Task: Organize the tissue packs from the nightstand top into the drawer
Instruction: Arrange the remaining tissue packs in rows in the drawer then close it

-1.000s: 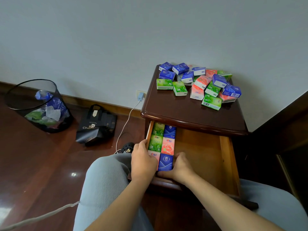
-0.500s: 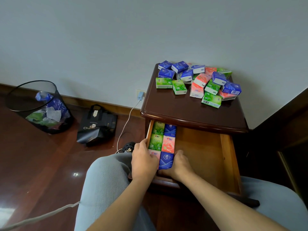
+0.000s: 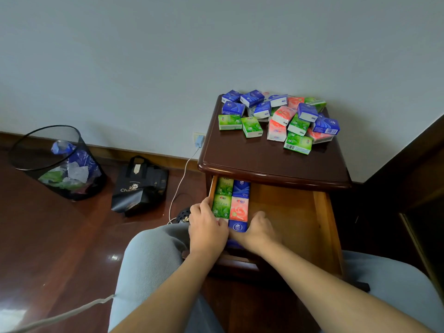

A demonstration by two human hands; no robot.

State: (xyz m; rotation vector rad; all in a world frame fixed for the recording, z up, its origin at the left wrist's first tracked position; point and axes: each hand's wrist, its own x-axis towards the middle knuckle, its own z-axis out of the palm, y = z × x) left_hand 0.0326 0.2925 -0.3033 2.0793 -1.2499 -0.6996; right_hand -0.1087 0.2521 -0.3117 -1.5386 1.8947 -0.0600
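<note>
A loose heap of blue, green and pink tissue packs lies at the back of the dark wooden nightstand top. The drawer below is pulled out. Along its left side, packs lie in two rows: green ones, a pink one and blue ones. My left hand rests over the nearest pack of the left row, by the drawer's left wall. My right hand presses against the nearest blue pack from the right. Both hands hide the front packs in part.
The right part of the drawer shows bare wood. On the floor to the left stand a black mesh waste bin and a black bag. A white charger cable hangs from the wall socket. My knees flank the drawer front.
Both hands have slid a little deeper into the drawer along the rows, covering more of the front blue pack. The heap on top is unchanged.
</note>
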